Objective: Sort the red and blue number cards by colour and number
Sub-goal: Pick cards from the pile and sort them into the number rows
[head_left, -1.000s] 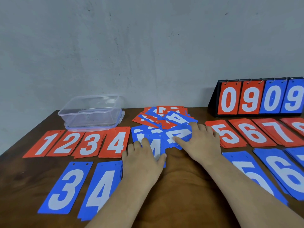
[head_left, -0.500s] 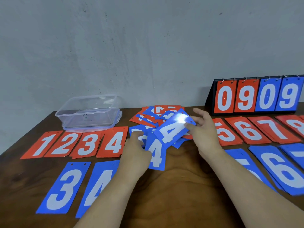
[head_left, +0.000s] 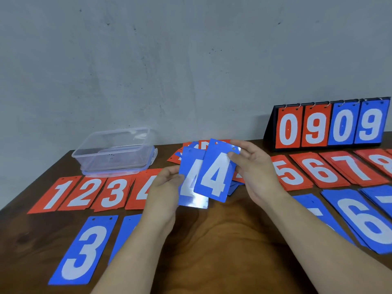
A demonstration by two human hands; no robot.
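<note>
Two blue 4 cards are held up above the middle of the table. My right hand (head_left: 252,172) pinches the front blue 4 card (head_left: 215,172) by its top right edge. Its left part overlaps the rear blue 4 card (head_left: 188,181), which my left hand (head_left: 164,187) grips at the left edge. Behind them lies the unsorted pile of red and blue cards (head_left: 191,148), mostly hidden. Red cards 1 to 4 (head_left: 84,193) lie in a row at left, red cards 5 to 8 (head_left: 326,169) at right. A blue 3 card (head_left: 84,249) lies near the front left.
A clear plastic box (head_left: 115,150) stands at the back left. A flip scoreboard (head_left: 331,124) showing 0 9 0 9 stands at the back right. Blue card stacks (head_left: 364,219) with 5 and 6 lie at the front right. A blue stack (head_left: 127,230) sits under my left forearm.
Both hands have lifted off the pile, each with a blue 4 card. The cards rose toward me and now overlap in the air.
</note>
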